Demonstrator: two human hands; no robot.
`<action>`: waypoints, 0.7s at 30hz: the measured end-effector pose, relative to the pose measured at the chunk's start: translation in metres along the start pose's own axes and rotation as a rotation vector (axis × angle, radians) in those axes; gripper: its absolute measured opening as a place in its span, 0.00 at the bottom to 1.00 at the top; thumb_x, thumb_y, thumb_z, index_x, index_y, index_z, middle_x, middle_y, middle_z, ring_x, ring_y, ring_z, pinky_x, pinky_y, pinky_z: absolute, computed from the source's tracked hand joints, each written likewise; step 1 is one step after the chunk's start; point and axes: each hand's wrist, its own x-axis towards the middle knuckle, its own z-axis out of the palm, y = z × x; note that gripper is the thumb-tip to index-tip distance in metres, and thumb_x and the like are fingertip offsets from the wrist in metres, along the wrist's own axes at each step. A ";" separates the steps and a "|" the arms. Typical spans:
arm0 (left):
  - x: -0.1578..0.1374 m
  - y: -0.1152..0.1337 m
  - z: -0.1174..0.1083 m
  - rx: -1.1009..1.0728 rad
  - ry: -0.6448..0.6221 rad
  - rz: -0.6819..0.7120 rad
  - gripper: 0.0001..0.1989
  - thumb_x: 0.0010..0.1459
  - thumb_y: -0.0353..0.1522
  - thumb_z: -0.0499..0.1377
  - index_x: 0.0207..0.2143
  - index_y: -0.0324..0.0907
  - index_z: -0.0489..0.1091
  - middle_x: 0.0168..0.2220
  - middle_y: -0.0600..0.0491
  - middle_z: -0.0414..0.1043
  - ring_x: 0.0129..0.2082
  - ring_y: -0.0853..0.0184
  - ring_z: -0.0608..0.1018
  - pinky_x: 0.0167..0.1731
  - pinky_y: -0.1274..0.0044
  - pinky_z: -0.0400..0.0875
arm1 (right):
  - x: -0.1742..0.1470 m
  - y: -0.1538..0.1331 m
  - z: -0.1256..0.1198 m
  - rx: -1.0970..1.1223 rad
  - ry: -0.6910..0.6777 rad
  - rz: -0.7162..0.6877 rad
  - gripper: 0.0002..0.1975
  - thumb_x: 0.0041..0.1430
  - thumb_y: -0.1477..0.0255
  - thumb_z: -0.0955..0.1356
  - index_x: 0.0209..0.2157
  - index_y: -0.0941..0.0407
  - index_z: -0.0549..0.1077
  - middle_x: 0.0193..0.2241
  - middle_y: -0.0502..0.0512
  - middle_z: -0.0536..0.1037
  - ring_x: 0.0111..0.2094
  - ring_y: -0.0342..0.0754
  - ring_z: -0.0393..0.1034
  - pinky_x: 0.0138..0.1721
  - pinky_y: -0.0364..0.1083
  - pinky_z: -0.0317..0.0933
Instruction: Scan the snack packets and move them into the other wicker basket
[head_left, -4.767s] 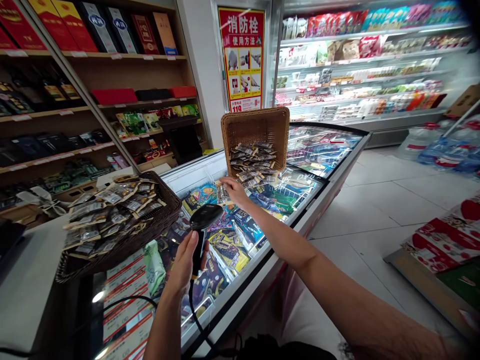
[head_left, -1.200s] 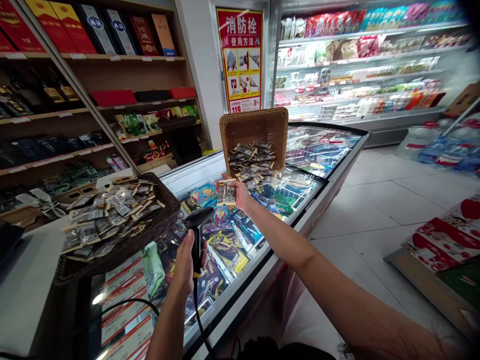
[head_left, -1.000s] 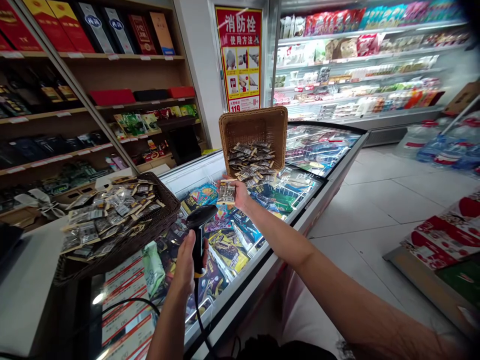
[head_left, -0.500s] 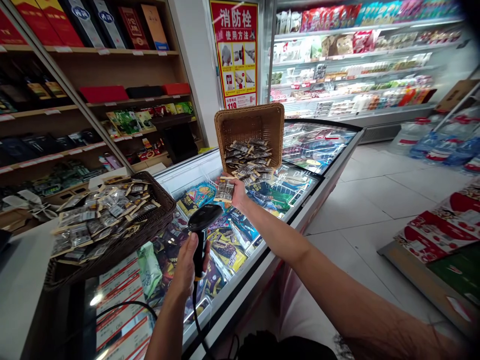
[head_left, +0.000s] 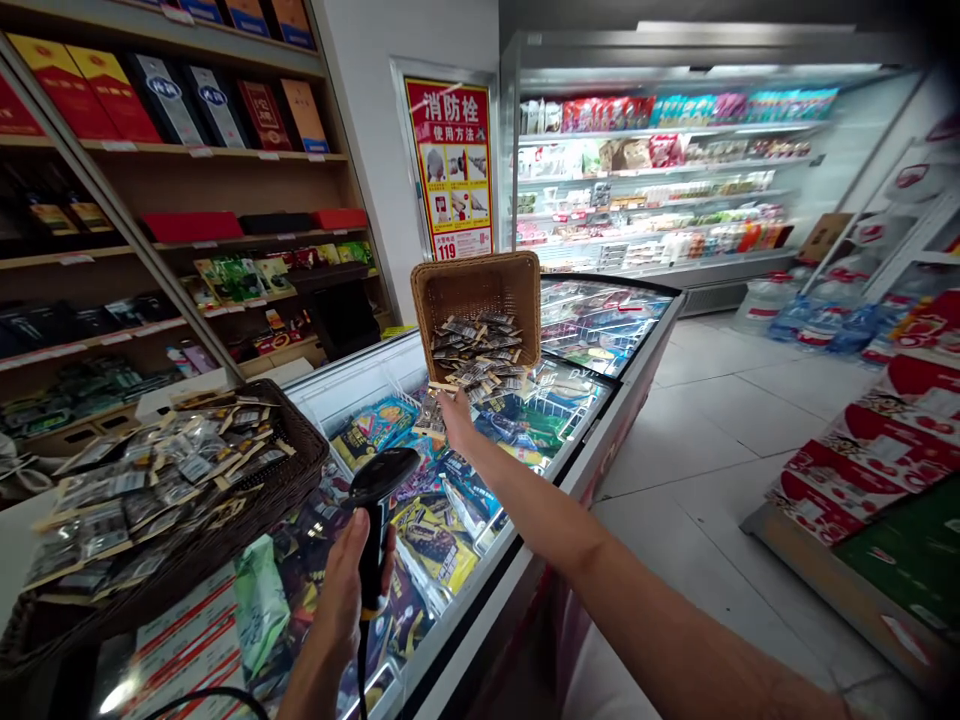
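My left hand [head_left: 351, 575] is wrapped around the handle of a black barcode scanner [head_left: 379, 500], its head pointing up and away from me. My right hand [head_left: 454, 412] reaches forward and pinches a small snack packet [head_left: 430, 412] with tan ends and a printed label. Just beyond it, a light brown wicker basket [head_left: 476, 262] lies tipped towards me, with several similar packets [head_left: 480, 350] in its lower part. To my left, a dark brown wicker basket [head_left: 296, 430] is heaped with more packets [head_left: 180, 470].
Below my hands runs a glass-topped chest freezer [head_left: 517, 590] filled with colourful ice-cream packs [head_left: 435, 540]. A green packet [head_left: 261, 605] and price labels [head_left: 187, 640] lie at its near left. Red cartons [head_left: 847, 440] are stacked right; water bottles [head_left: 757, 305] stand behind.
The view has tilted up and turned, so the whole scene shifts left and lower. The packet in my right hand has tilted, still close to the light basket; my left hand keeps the scanner.
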 end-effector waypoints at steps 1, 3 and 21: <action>0.000 0.001 0.000 0.004 -0.002 0.003 0.34 0.47 0.64 0.63 0.32 0.42 0.70 0.17 0.60 0.63 0.15 0.73 0.62 0.17 0.79 0.57 | 0.002 -0.003 -0.002 -0.052 0.047 -0.043 0.14 0.54 0.68 0.72 0.41 0.50 0.67 0.25 0.44 0.67 0.25 0.43 0.63 0.26 0.43 0.61; 0.000 0.000 -0.001 0.005 0.001 0.003 0.34 0.49 0.64 0.62 0.31 0.42 0.69 0.17 0.59 0.63 0.15 0.73 0.62 0.18 0.79 0.57 | 0.009 -0.013 -0.006 -0.117 0.153 -0.126 0.13 0.56 0.67 0.71 0.42 0.51 0.68 0.28 0.46 0.68 0.26 0.43 0.63 0.28 0.43 0.61; 0.007 -0.017 -0.002 -0.082 0.187 -0.072 0.34 0.45 0.65 0.62 0.31 0.44 0.65 0.20 0.61 0.66 0.13 0.74 0.63 0.15 0.80 0.56 | 0.017 -0.042 0.041 -0.985 0.141 -0.702 0.19 0.61 0.77 0.63 0.54 0.57 0.68 0.65 0.70 0.58 0.68 0.65 0.46 0.66 0.69 0.44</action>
